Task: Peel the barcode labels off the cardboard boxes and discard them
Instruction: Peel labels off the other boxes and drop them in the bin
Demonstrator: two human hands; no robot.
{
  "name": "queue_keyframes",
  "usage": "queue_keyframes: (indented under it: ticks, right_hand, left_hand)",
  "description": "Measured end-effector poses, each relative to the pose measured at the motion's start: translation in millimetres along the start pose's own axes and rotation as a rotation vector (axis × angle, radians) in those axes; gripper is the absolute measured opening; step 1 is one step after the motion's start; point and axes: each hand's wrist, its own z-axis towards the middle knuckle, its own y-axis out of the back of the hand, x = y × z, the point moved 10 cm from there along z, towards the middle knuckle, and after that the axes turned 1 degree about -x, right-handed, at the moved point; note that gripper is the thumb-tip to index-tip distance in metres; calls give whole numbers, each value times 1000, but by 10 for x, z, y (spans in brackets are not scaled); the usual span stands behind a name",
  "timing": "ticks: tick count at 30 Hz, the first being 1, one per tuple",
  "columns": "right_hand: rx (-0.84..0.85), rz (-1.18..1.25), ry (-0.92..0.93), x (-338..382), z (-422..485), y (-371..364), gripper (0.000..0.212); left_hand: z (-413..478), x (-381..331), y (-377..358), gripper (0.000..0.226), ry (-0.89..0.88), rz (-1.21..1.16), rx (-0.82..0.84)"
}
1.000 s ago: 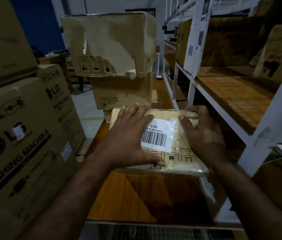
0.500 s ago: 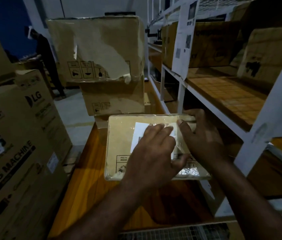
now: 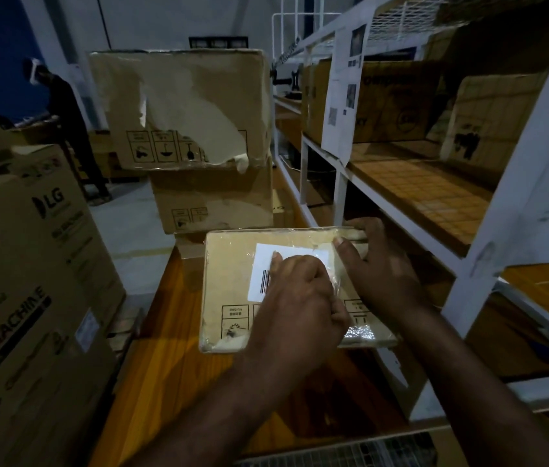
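Observation:
A small flat cardboard box [image 3: 229, 264] wrapped in clear film lies on an orange wooden surface [image 3: 172, 352]. A white barcode label [image 3: 266, 261] is stuck on its top face, with only its left part and upper strip showing. My left hand [image 3: 300, 305] lies over the label's right part with curled fingers that pick at the label and its shiny film; the knuckles hide the fingertips. My right hand [image 3: 380, 271] grips the box's far right corner, thumb on top and fingers over the far edge.
Two larger cardboard boxes [image 3: 182, 109] are stacked just behind the small one. Big LG washing machine cartons [image 3: 30, 264] wall off the left. A white shelf rack [image 3: 468, 264] with boxes fills the right. A person [image 3: 64, 123] stands far back left.
My left hand slid from the box's left side across onto the label and curled its fingers there. The right hand kept its hold on the far right corner.

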Motion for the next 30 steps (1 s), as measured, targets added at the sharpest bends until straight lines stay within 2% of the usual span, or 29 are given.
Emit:
queue_keyframes:
  ticks: [2, 4, 7, 10, 14, 18, 23, 24, 28, 30]
  right_hand:
    - [-64, -126, 0, 24, -30, 80, 46]
    - [-232, -207, -2, 72, -102, 272, 50]
    - [-449, 74, 3, 132, -263, 469, 41]
    - [-501, 401, 9, 192, -443, 426, 16]
    - [-473, 426, 21, 193, -519, 359, 13]
    - [-341, 209, -43, 215, -404, 311, 6]
    - [-63, 92, -149, 347, -276, 139, 41]
    - [-21, 69, -170, 364, -270, 84, 42]
    - [19, 16, -176, 387, -249, -8, 15]
    - [15, 20, -143, 385, -249, 3, 14]
  left_hand:
    - [24, 45, 3, 16, 54, -65, 26]
    - [38, 143, 20, 21, 121, -107, 59]
    - [29, 211, 71, 16, 153, -131, 100]
    - [9, 216, 136, 13, 142, -149, 107]
    - [-19, 301, 174, 13, 187, -223, 138]
    - [-42, 271, 179, 14, 182, -278, 162]
    - [-60, 228, 140, 17, 150, -305, 194]
    - [-60, 226, 137, 18, 149, -293, 195]
    - [-40, 225, 187, 15, 116, -299, 254]
    - [46, 352, 328, 6, 129, -274, 240]
